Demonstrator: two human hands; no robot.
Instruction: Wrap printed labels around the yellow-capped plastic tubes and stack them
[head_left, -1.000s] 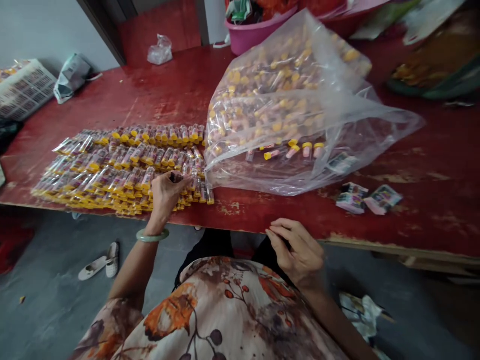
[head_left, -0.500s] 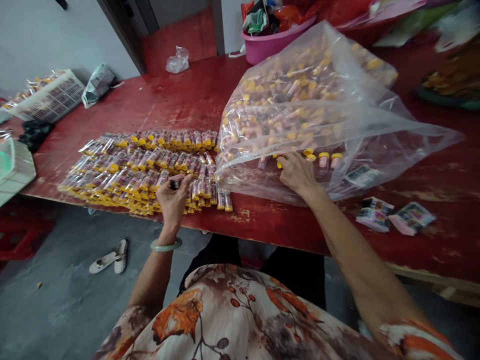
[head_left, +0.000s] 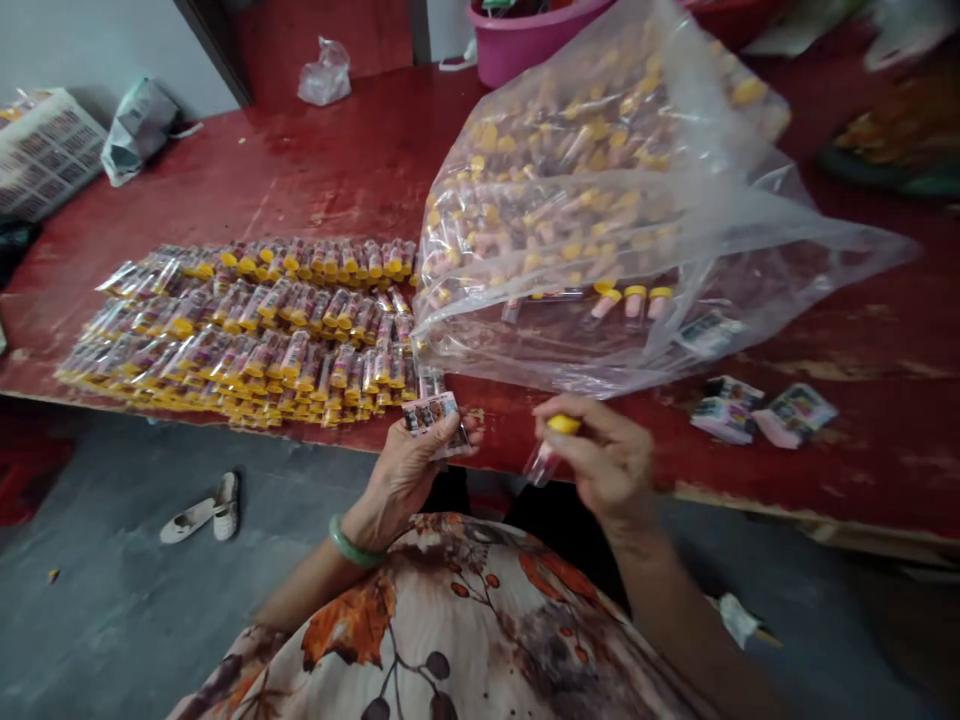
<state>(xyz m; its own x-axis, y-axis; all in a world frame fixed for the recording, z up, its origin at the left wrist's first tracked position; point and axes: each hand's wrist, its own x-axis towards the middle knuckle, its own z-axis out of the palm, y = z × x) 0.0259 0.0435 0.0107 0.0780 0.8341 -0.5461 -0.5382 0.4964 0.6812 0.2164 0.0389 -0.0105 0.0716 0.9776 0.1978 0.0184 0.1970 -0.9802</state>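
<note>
My left hand (head_left: 409,465) is closed on a small stack of printed cards (head_left: 433,412), thumb on top, just off the table's front edge. Between the thumb and fingers of my right hand (head_left: 607,455) is a clear plastic tube (head_left: 543,464) with a yellow cap, tilted, its cap end up. Behind both hands lies a large clear plastic bag (head_left: 555,215) full of similar yellow-capped tubes with pink contents. A few loose tubes (head_left: 634,302) rest at the bag's mouth. Left of it, many labelled tubes (head_left: 247,335) are piled in rows, yellow ends toward me.
Two small stacks of printed cards (head_left: 726,410) lie on the red table (head_left: 360,150) at the right. At the back stand a pink basin (head_left: 517,45) and a crumpled clear bag (head_left: 325,75). A white basket (head_left: 49,155) is at far left. Shoes (head_left: 202,510) lie on the floor.
My right hand has come out of the bag's mouth toward my body with a capped tube. My left hand has moved right from above the rows, cards in it. The view has shifted slightly.
</note>
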